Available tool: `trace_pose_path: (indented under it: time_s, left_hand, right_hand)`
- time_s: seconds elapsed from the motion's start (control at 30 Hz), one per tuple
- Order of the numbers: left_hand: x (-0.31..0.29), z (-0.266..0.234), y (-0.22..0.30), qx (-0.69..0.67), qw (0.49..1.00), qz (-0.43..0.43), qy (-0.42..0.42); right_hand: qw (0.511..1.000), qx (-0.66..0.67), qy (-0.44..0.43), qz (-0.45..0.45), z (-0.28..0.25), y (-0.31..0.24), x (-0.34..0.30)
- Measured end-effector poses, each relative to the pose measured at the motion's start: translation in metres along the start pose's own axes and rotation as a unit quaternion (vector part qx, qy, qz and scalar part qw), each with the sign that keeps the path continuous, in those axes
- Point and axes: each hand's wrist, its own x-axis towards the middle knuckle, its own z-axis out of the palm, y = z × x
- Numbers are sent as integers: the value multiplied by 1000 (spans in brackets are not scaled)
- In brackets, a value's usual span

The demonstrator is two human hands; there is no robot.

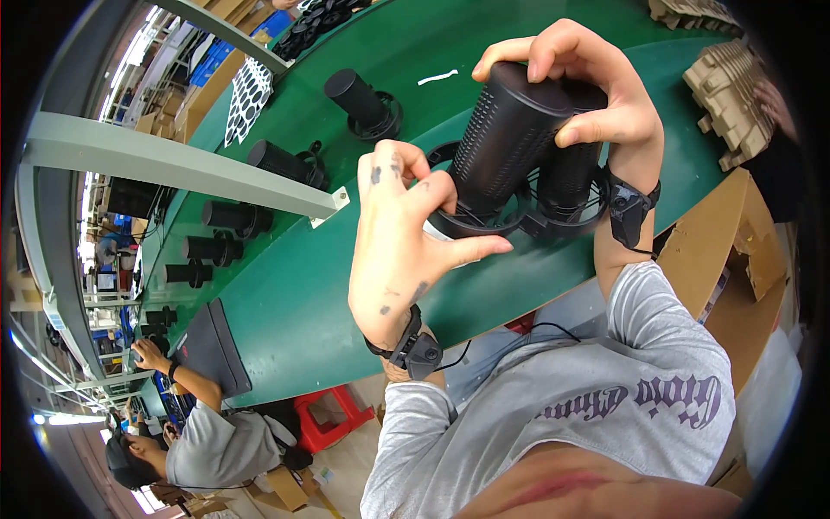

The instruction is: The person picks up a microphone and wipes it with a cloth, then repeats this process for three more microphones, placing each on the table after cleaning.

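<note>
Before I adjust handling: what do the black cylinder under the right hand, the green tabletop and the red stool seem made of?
Black cylinder: probably matte plastic, by its dull sheen and regular perforations; coated metal is possible.
Green tabletop: smooth, satin, perhaps rubber or vinyl matting, by its even colour and soft reflections.
Red stool: likely moulded plastic, fairly glossy, by its uniform bright colour.

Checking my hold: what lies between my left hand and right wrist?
In the head view, a black cylinder, then a second black cylinder beside it.
</note>
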Motion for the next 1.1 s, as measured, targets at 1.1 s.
trace_pose_path:
  time_s: [1.1]
  left_hand:
    - [-27, -6, 29, -216, 911, 70, 343]
  right_hand:
    - [952, 247, 177, -40, 31, 23, 28]
